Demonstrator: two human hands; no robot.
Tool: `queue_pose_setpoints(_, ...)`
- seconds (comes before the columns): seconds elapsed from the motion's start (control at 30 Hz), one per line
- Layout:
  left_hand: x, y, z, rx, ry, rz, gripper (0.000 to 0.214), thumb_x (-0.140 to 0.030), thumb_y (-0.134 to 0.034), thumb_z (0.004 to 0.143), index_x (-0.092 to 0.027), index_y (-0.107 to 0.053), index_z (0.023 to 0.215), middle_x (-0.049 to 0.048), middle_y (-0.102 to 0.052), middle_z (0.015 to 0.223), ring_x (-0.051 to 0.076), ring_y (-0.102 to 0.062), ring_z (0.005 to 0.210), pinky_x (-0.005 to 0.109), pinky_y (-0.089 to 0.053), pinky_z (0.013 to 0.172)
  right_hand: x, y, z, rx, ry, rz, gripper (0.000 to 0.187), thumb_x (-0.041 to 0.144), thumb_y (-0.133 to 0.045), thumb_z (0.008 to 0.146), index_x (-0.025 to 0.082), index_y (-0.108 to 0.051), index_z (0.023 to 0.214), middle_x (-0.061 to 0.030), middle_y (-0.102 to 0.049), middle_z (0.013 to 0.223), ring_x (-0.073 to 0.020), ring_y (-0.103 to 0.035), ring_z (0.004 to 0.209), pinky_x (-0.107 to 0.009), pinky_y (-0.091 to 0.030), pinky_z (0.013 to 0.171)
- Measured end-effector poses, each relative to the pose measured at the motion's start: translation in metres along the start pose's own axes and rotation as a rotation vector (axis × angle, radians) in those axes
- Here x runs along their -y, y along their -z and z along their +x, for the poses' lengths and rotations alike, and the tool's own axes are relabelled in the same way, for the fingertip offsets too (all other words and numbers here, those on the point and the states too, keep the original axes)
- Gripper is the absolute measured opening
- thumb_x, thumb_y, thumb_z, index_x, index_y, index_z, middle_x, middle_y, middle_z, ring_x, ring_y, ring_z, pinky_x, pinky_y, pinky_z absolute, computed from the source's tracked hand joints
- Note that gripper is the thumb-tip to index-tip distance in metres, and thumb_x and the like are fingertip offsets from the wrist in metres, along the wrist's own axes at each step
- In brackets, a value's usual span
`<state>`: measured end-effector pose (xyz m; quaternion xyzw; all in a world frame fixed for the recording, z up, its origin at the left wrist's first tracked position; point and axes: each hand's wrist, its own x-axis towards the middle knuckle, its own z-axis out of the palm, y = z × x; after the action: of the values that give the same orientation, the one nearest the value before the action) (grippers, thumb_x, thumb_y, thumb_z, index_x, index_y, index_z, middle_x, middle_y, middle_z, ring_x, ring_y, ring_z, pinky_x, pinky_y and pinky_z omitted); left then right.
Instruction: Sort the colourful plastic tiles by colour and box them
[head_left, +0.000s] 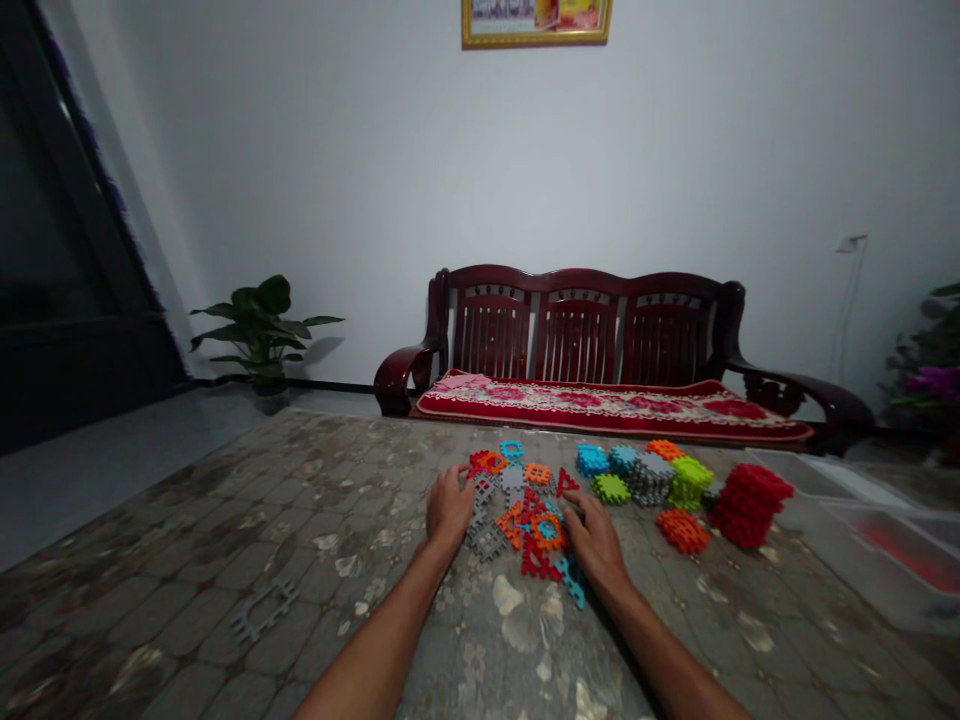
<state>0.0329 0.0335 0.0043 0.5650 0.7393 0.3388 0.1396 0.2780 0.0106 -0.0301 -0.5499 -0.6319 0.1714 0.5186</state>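
Flat interlocking plastic building pieces with toothed edges lie in a loose cluster between my hands. My left hand (448, 508) rests at the cluster's left side, fingers stretched forward beside the grey pieces (486, 541) and a red-and-orange piece (487, 462). On the right, my right hand (598, 535) lies low over the cloth, its fingers apart and fingertips close to a red triangular piece (568, 482). Whether they touch it, I cannot tell. Nearer me are a red square piece (538, 560), an orange ring-like piece (549, 531) and a blue piece (571, 582).
Stacked pieces stand to the right: a grey stack (651, 480), a lime-green stack (688, 483) and a tall red stack (751, 505). Beyond them sits a clear plastic box (874, 560). A lone grey frame piece (264, 609) lies far left on the patterned tablecloth (337, 620). A wooden bench (577, 330) stands behind.
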Motion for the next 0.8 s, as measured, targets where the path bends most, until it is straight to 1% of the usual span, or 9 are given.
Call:
queue_pose_setpoints(0.17,-0.019,-0.006,0.018,0.068,-0.039,0.106,0.049,-0.036,-0.048,0.094,-0.019,-0.053,0.139,0.0139,-0.056,0.146,0.027,-0.048,0.137,0.040,-0.035,0.115,0.002,0.000,0.000,-0.008,-0.023,0.020,0.040,0.044,-0.050,0.082,0.019,-0.075,0.100,-0.0126,-0.073,0.107,-0.0297,-0.065,0.107,-0.046,-0.047,0.099)
queue_pose_setpoints(0.3,-0.026,-0.010,0.030,0.191,-0.060,0.259,0.059,-0.051,-0.043,0.094,-0.022,-0.048,0.145,0.0152,-0.043,0.158,0.032,-0.035,0.147,0.050,-0.026,0.119,0.002,0.000,0.000,-0.005,-0.022,0.019,0.037,0.042,-0.051,0.082,0.020,-0.076,0.099,-0.0118,-0.073,0.107,-0.0297,-0.065,0.107,-0.046,-0.047,0.099)
queue_pose_setpoints(0.37,-0.027,-0.010,0.031,0.236,-0.101,0.298,0.059,-0.055,-0.046,0.091,-0.025,-0.053,0.141,0.0136,-0.047,0.155,0.032,-0.039,0.145,0.052,-0.026,0.118,0.001,-0.001,0.000,-0.009,-0.022,0.024,0.036,0.041,-0.052,0.081,0.020,-0.077,0.096,-0.0120,-0.074,0.106,-0.0302,-0.065,0.106,-0.047,-0.047,0.099)
queue_pose_setpoints(0.43,-0.026,-0.008,0.030,0.236,-0.169,0.289,0.051,-0.054,-0.047,0.091,-0.028,-0.062,0.131,0.0099,-0.059,0.145,0.029,-0.049,0.136,0.048,-0.031,0.115,0.001,-0.001,0.001,-0.007,-0.020,0.031,0.035,0.041,-0.053,0.081,0.020,-0.077,0.094,-0.0121,-0.074,0.104,-0.0304,-0.066,0.105,-0.047,-0.047,0.099)
queue_pose_setpoints(0.5,-0.027,-0.004,0.028,0.218,-0.207,0.277,0.043,-0.050,-0.042,0.093,-0.027,-0.070,0.116,0.0076,-0.069,0.129,0.026,-0.059,0.123,0.044,-0.039,0.109,0.001,-0.001,0.001,-0.007,-0.020,0.039,0.034,0.041,-0.053,0.081,0.020,-0.078,0.092,-0.0120,-0.074,0.104,-0.0300,-0.066,0.105,-0.047,-0.047,0.099)
queue_pose_setpoints(0.6,-0.033,0.001,0.028,0.182,-0.210,0.285,0.045,-0.045,-0.034,0.097,-0.024,-0.073,0.102,0.0092,-0.074,0.116,0.026,-0.064,0.114,0.044,-0.042,0.105,0.002,-0.001,0.000,-0.010,-0.037,0.061,0.034,0.040,-0.053,0.080,0.020,-0.078,0.093,-0.0117,-0.074,0.105,-0.0295,-0.066,0.105,-0.046,-0.048,0.099)
queue_pose_setpoints(0.63,-0.037,0.001,0.029,0.166,-0.216,0.287,0.045,-0.044,-0.033,0.097,-0.023,-0.074,0.102,0.0096,-0.073,0.118,0.027,-0.062,0.117,0.045,-0.040,0.108,0.003,-0.001,0.000,-0.013,-0.049,0.072,0.034,0.040,-0.053,0.080,0.020,-0.077,0.093,-0.0115,-0.074,0.105,-0.0294,-0.066,0.105,-0.046,-0.048,0.098)
queue_pose_setpoints(0.7,-0.045,-0.003,0.033,0.149,-0.258,0.290,0.043,-0.044,-0.036,0.097,-0.024,-0.072,0.110,0.0090,-0.067,0.132,0.028,-0.054,0.130,0.047,-0.032,0.115,0.004,-0.001,-0.001,-0.020,-0.066,0.097,0.035,0.041,-0.053,0.080,0.020,-0.077,0.096,-0.0110,-0.074,0.104,-0.0291,-0.067,0.104,-0.045,-0.049,0.097)
queue_pose_setpoints(0.8,-0.058,-0.017,0.041,0.223,-0.376,0.301,0.046,-0.046,-0.041,0.097,-0.025,-0.063,0.131,0.0081,-0.049,0.154,0.029,-0.035,0.147,0.049,-0.022,0.122,0.005,0.000,-0.001,-0.030,-0.075,0.118,0.034,0.040,-0.053,0.080,0.021,-0.077,0.094,-0.0106,-0.075,0.103,-0.0288,-0.067,0.102,-0.044,-0.049,0.096)
